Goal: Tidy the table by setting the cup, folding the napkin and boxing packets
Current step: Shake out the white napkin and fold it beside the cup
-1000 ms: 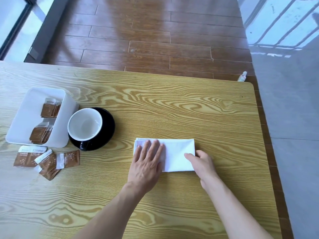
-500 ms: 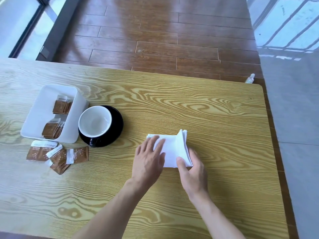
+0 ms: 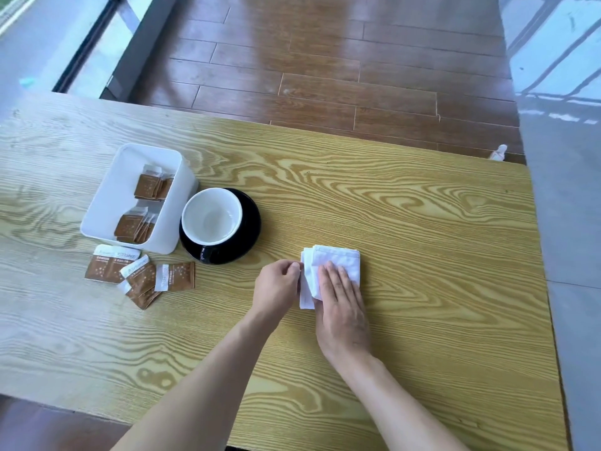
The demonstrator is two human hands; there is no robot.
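Packets (image 3: 140, 276): white label strips, print unreadable

We see two bare forearms entering from bottom edge, no sleeves in view on either. Left hand (image 3: 276, 288) bare: no ring, no glove. Right hand (image 3: 341, 307) bare too, no ring on fingers we see. Wrists carry no watch, no band. Nails short, unpainted where we can make them out. Upper arms beyond frame, clothing unseen.
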